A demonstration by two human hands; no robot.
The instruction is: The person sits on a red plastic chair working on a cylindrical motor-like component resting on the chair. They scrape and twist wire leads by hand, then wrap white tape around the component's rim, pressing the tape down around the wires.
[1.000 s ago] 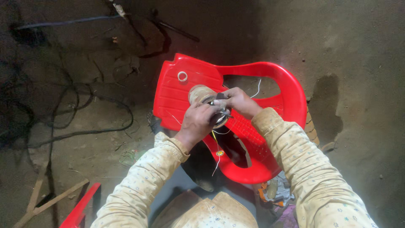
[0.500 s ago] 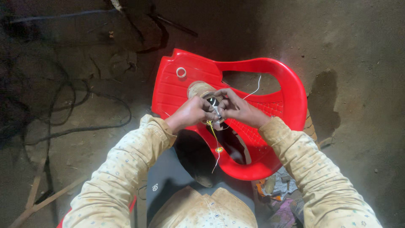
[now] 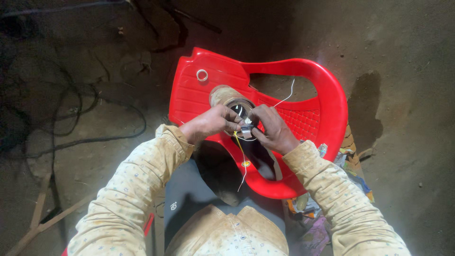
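Observation:
My left hand and my right hand meet over a red plastic chair lying in front of me. Between the fingers of both hands is a small round metal part with wires. A yellow wire and a thin white wire hang down from it. Another white wire runs up to the right. A roll of brown tape lies on the chair just behind my hands. Both sleeves are pale yellow with a small print.
A small white ring lies on the chair's upper left. Black cables trail over the dirt floor to the left. Wooden sticks lie at lower left. Scraps and small packets sit on the ground at lower right.
The view has shifted slightly; my hands stay together on the small metal part, the fingers working closer around it. The chair has not moved.

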